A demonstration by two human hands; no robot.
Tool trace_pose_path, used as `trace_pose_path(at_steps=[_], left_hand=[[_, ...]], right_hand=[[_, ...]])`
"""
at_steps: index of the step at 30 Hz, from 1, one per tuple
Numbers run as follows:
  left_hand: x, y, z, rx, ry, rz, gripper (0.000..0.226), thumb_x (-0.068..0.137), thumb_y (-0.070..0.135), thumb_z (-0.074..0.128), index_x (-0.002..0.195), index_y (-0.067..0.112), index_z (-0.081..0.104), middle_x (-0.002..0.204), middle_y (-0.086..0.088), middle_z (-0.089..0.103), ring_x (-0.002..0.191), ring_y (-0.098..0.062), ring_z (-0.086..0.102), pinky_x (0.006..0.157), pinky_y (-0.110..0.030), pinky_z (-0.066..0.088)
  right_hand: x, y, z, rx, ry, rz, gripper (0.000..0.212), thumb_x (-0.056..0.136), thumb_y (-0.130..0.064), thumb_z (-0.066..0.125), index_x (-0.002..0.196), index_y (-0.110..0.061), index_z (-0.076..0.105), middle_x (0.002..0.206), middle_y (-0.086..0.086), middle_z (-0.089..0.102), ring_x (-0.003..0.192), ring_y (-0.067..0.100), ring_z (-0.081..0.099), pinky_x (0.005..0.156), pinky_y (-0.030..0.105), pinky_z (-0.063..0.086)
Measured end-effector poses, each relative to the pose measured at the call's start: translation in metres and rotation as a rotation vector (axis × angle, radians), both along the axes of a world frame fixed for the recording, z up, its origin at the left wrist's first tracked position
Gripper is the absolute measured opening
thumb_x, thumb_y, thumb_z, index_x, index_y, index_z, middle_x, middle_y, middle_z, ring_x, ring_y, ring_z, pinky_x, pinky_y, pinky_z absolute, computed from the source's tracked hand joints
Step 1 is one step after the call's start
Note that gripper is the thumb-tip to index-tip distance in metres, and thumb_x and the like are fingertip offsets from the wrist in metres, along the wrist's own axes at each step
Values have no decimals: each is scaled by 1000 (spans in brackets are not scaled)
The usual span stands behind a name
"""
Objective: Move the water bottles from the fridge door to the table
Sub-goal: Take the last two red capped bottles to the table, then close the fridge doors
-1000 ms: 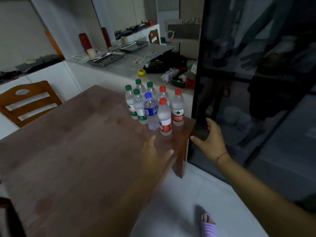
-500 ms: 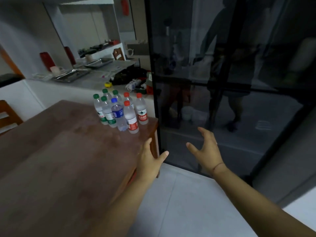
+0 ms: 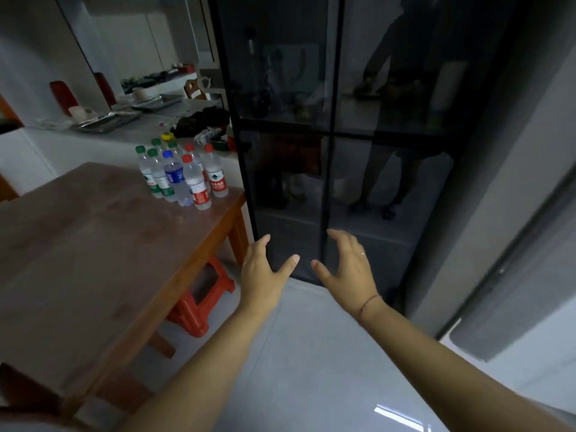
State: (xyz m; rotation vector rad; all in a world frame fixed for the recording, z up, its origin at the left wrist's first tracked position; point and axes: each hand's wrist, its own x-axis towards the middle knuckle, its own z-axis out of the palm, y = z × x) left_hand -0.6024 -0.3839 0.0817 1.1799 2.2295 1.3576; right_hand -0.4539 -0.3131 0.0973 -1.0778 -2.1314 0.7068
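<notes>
We face a dark glass-fronted fridge (image 3: 343,120) on a pale tiled floor (image 3: 311,353). Left stands our brown table (image 3: 93,260), water bottles (image 3: 184,176) clustered upright at its far corner. Our left hand (image 3: 265,269) and right hand (image 3: 349,269) hover empty, fingers (image 3: 338,236) spread.

Colours noted: bottles, worktop, fridge, stool.
Clear water bottles (image 3: 182,176) carry green, red and blue caps with matching labels; worktop (image 3: 93,251) brown wood; fridge (image 3: 327,120) glossy black; stool (image 3: 202,294) orange-red; floor (image 3: 311,369) pale grey.
</notes>
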Motion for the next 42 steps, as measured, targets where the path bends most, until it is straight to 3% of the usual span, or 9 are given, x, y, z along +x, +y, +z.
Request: trace_pose_path(at_steps=[7,12,15,18,24,31,36,42], left_hand=[[48,-12,29,28,59,-65,73,83,54,60,145,25,34,149,2,37,136,-17,36,99,-27,32],[75,-7,55,70,25,-167,71,86,57,52,146,25,32,152,0,35,139,-19,33,112,-41,32],[97,3,70,67,38,-281,70,89,59,45,148,27,27,156,1,27,143,-19,26,115,-41,26],[126,19,86,67,12,-434,70,89,62,42,149,33,21,158,4,23,144,-16,22,113,-37,22],[172,49,102,-27,-149,-610,69,91,59,41,150,36,14,158,4,24,144,-19,24,114,-41,23],[206,45,97,40,-240,-632,59,95,47,46,148,26,30,149,0,41,131,-11,41,95,-22,31],[232,33,97,95,-231,-605,51,95,43,48,142,22,43,142,2,49,111,4,44,71,5,33],[296,23,90,117,-257,-620,46,95,44,47,134,22,53,135,5,58,121,-5,54,81,7,36]], right_hand=[[56,-35,19,71,45,-37,62,87,-32,64,141,-17,37,144,1,39,134,18,33,112,39,31],[101,-52,32,190,106,-229,55,85,-27,67,134,-15,46,135,4,48,126,19,44,108,32,35],[129,-53,38,277,132,-408,54,81,-25,70,130,-13,49,129,8,51,120,24,47,102,28,34],[156,-51,42,259,79,-512,62,80,-25,72,134,-10,45,132,13,49,121,30,48,103,37,39],[180,-52,47,244,-50,-481,77,81,-28,70,145,-14,31,139,9,45,126,27,46,104,43,40],[204,-53,49,274,4,-535,75,78,-22,71,144,-14,36,131,13,46,117,32,50,94,43,44],[222,-56,43,343,50,-639,88,72,-29,78,144,-10,32,139,17,38,128,32,38,104,44,36],[271,-52,40,351,25,-722,103,71,-44,76,150,-10,19,157,19,13,144,32,17,114,44,21]])
